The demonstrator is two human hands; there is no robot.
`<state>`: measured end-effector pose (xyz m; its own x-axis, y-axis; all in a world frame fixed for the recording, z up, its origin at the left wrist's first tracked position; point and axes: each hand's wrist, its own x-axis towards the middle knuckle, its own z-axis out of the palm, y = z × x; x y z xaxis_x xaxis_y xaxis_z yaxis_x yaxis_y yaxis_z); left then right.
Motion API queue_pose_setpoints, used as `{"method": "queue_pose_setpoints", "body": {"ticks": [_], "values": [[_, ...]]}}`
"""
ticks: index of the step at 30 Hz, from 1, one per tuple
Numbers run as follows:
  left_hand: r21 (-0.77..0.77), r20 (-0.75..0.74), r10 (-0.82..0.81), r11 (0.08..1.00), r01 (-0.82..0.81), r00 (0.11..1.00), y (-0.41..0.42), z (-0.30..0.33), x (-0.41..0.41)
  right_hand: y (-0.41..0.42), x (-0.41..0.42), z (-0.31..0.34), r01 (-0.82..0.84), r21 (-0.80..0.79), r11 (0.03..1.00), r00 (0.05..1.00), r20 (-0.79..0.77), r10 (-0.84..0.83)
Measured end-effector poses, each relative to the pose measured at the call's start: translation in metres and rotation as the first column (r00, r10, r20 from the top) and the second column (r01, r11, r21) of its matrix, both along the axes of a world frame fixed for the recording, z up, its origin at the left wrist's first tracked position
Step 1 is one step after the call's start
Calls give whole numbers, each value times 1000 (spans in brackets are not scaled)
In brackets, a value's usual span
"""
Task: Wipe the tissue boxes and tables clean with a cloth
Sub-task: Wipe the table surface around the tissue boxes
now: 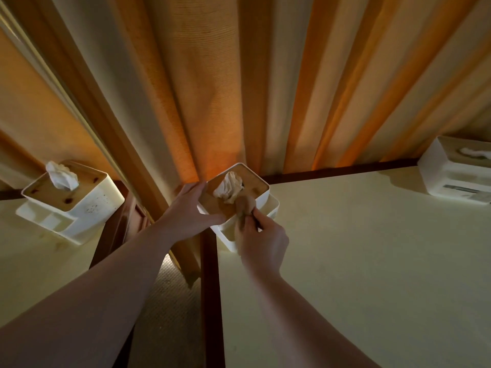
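- The middle tissue box (259,191), white with a wooden lid and a tissue (228,188) sticking up from it, sits at the far left corner of the right table (358,261), right against the curtain (212,88).
- The left hand (190,208) grips that box's left edge, fingers spread along the rim and thumb on the near side.
- The right hand (261,241) pinches a small brownish cloth (244,204) (bunched into a wad), which touches the wooden lid just beside the tissue.
- The tissue stands directly next to the wad, crowding the lid's middle.
- A second tissue box (77,197) stands on the left table (34,256), well apart from both hands; dark spots show on its lid and side.
- A third tissue box (457,168) rests at the far right of the right table, partly cut off by the picture's edge.
- Between the two tables lies a gap with woven floor (170,301), into which the curtain folds hang.
- A dark wooden edge (210,288) borders the right table's left side.
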<state>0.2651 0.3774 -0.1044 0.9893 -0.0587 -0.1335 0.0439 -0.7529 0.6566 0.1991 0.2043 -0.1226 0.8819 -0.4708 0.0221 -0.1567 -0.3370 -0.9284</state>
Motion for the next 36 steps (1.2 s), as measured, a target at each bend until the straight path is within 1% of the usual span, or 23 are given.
{"method": "queue_pose_setpoints", "body": {"ticks": [2, 4, 7, 10, 11, 13, 15, 16, 19, 22, 25, 28, 30, 34, 35, 36], "values": [[-47, -10, 13, 999, -14, 1000, -2, 3, -5, -11, 0, -2, 26, 10, 1000, 999, -44, -25], [-108, -35, 70, 991, -74, 997, -8, 9, -18, -24, -4, 0, 24, 37, 999, 998, -57, -22], [-179, -22, 223, 958, -223, 975, -14, 13, -51, -40, -23, 3, -13, 39, 999, 995, -95, 17], [-198, -35, 348, 916, -348, 937, -22, 7, -96, -49, -51, -5, -35, -19, 999, 986, -165, 32], [-185, -68, 355, 914, -361, 932, -26, 4, -112, -50, -62, -6, -41, -26, 999, 980, -198, 35], [-201, -193, 285, 925, -322, 939, -33, -5, -143, -50, -85, 0, -78, 17, 997, 969, -233, 80], [-286, -323, 189, 915, -286, 927, -39, -11, -174, -47, -111, 10, -156, 78, 985, 954, -246, 170], [-313, -354, 151, 911, -269, 923, -39, -13, -188, -44, -124, 15, -201, 118, 972, 943, -246, 225], [-368, -409, 102, 891, -267, 907, -33, -13, -224, -37, -158, 32, -319, 233, 919, 901, -225, 370], [-458, -427, 159, 811, -364, 890, -23, 10, -255, -30, -181, 45, -395, 294, 870, 865, -200, 460], [-534, -453, 189, 725, -435, 871, -10, 27, -284, -24, -199, 56, -495, 334, 803, 797, -195, 572], [-562, -454, 186, 699, -442, 871, 1, 38, -312, -16, -214, 64, -575, 373, 728, 719, -196, 667], [-581, -473, 179, 672, -458, 863, 11, 46, -326, -7, -221, 69, -629, 387, 675, 661, -192, 726], [-602, -502, 202, 618, -507, 841, 36, 61, -350, 19, -233, 78, -730, 346, 589, 563, -185, 806], [-602, -492, 209, 619, -504, 845, 43, 66, -354, 29, -235, 81, -755, 339, 561, 535, -176, 826], [-590, -471, 223, 640, -493, 853, 53, 71, -358, 39, -237, 85, -781, 331, 529, 502, -171, 848]]}}
